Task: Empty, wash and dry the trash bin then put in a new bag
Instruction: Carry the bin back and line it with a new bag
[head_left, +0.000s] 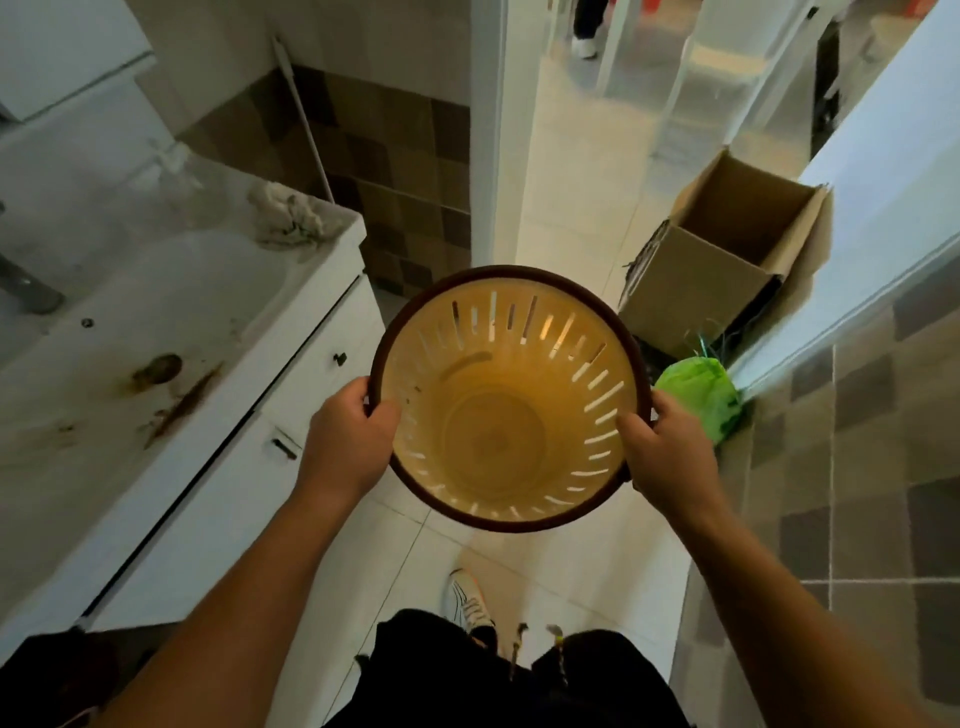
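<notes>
I hold a round yellow trash bin (498, 431) with slotted walls and a dark brown rim upright in front of me, above the floor. It has no bag in it; a few dark specks cling to its inner left wall. My left hand (345, 441) grips the rim on the left, thumb inside. On the right side, my right hand (662, 457) grips the rim the same way. A tied green trash bag (698, 397) lies on the floor just right of the bin, against the door frame.
A white sink counter (156, 332) with stains and a crumpled rag (291, 215) runs along my left, cabinet doors below. An open cardboard box (727, 249) stands ahead right by the doorway. Tiled wall on the right. A person's feet show far down the hallway.
</notes>
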